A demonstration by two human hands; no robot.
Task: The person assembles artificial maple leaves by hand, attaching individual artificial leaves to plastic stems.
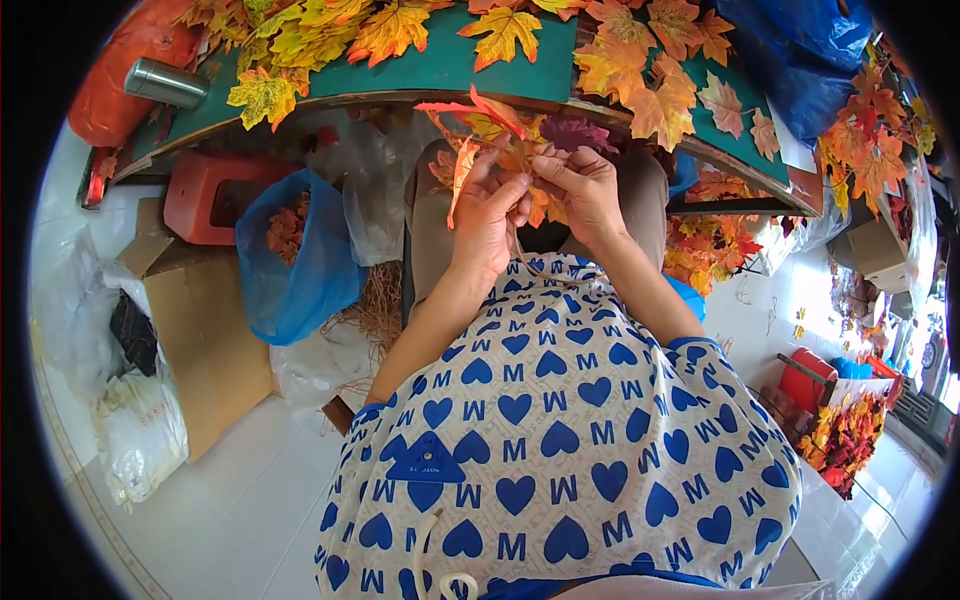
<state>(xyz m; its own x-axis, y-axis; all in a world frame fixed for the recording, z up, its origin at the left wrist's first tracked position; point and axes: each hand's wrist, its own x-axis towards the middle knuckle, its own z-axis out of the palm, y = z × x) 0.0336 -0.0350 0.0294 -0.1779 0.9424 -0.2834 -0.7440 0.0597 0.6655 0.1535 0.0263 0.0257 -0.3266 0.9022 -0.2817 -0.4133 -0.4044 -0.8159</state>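
Observation:
Over my lap, just below the table edge, I hold a small bunch of artificial maple leaves (pixel 463 175) in red, orange and yellow. My left hand (pixel 487 222) is closed round the bunch's lower part, thumb and fingers pressed together. Beside it, my right hand (pixel 590 193) pinches at the same bunch, its fingertips close to the left thumb. The stems between my fingers are mostly hidden. A dark purple leaf (pixel 578 134) shows just beyond my right fingers; whether it belongs to the bunch I cannot tell.
Loose maple leaves (pixel 388 32) cover much of the green table (pixel 440 62). A steel flask (pixel 166 82) lies at its left. Below stand a red plastic stool (pixel 195 200), a blue bag (pixel 300 280) with leaves, and cardboard (pixel 205 350). A blue plastic sheet (pixel 800 60) hangs at right.

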